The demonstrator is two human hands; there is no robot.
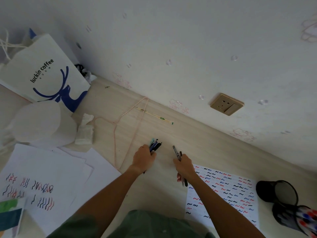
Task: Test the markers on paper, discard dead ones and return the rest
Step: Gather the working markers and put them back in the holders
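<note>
pale floor by the wall: left grip (144, 158) holds a marker bundle (154, 146), right grip (185, 166) several markers (177, 152), barrels half hidden.

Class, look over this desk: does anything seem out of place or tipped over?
Yes. A black mesh pen cup lies tipped on its side at the right, and a pink wire hanger and wrapped chopsticks lie loose on the desk.

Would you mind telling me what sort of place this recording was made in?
Probably a room at home, on a light wood-look surface by the wall: cartoon-cat wallpaper, a wall socket, a coffee-shop paper bag.
</note>
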